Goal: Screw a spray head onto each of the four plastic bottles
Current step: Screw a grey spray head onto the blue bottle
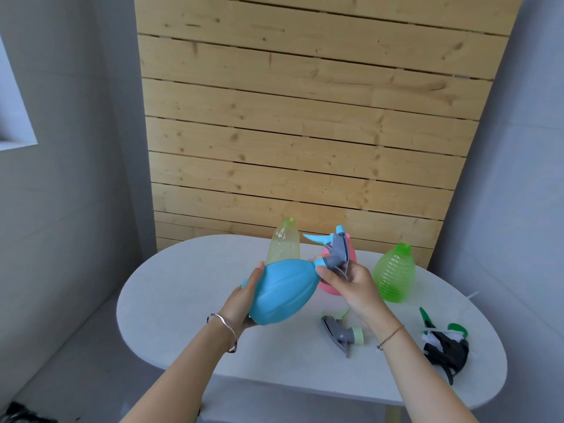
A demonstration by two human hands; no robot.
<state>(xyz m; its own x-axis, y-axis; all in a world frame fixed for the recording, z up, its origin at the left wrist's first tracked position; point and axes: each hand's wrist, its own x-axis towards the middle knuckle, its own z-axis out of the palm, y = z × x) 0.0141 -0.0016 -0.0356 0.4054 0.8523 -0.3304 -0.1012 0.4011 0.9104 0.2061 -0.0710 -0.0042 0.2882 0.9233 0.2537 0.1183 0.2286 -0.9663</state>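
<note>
Above the white oval table [189,300], you hold the blue bottle [282,290] tilted, its neck pointing up and to the right. Your left hand [244,303] cups the bottle's lower body from beneath, fingers wrapped around its far side. Your right hand [351,285] is closed around the grey and blue spray head [334,251], which sits at the bottle's neck; whether its collar is fully threaded on you cannot tell from here. Behind your hands a pink bottle [331,288] stands largely hidden, and a clear yellowish bottle [283,242] stands upright with an open neck just left of it. A green ribbed bottle [393,274] stands open-necked to the right. On the table near your right wrist lies a grey spray head with a pale green collar [343,332], and further right lies a black and green spray head [444,345].
</note>
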